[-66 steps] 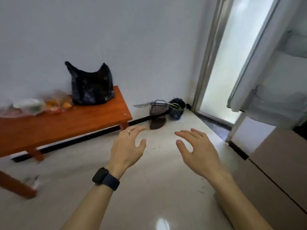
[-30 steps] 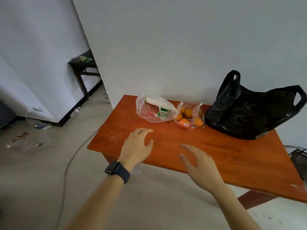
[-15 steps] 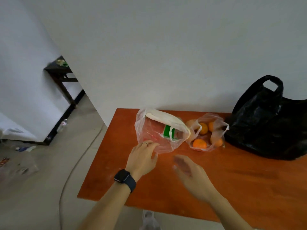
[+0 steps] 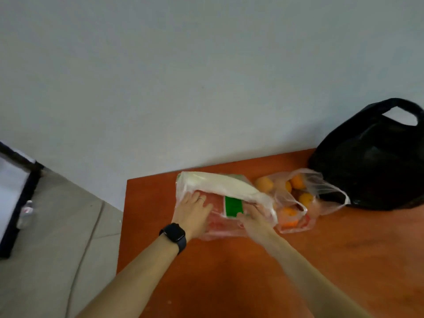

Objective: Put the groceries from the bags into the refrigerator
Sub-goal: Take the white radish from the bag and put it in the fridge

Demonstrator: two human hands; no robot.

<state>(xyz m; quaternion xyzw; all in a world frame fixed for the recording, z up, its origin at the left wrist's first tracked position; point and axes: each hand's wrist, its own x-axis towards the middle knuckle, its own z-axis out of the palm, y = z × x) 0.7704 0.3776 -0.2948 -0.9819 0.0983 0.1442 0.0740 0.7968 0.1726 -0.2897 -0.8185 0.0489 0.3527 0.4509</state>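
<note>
A clear plastic bag [image 4: 220, 226] lies on the orange wooden table [image 4: 229, 276] near its left end. It holds a long white vegetable [image 4: 218, 185] and a red packet with a green label [image 4: 232, 206]. My left hand [image 4: 195, 212] rests flat on the bag's left side, fingers spread. The fingers of my right hand [image 4: 253, 220], which is blurred, lie against the bag's right side beside the green label. To the right sits a second clear bag of oranges [image 4: 298, 200], then a black plastic bag [image 4: 367, 171] against the wall.
The table stands against a pale wall [image 4: 206, 88]. Its left edge drops to a grey tiled floor [image 4: 57, 237], where a plastic bottle [image 4: 25, 213] lies beside a dark frame [image 4: 20, 203]. The refrigerator is out of view.
The view turned from the refrigerator side to the table and closed in. Both hands moved forward from bare air onto the clear bag with the green-labelled packet.
</note>
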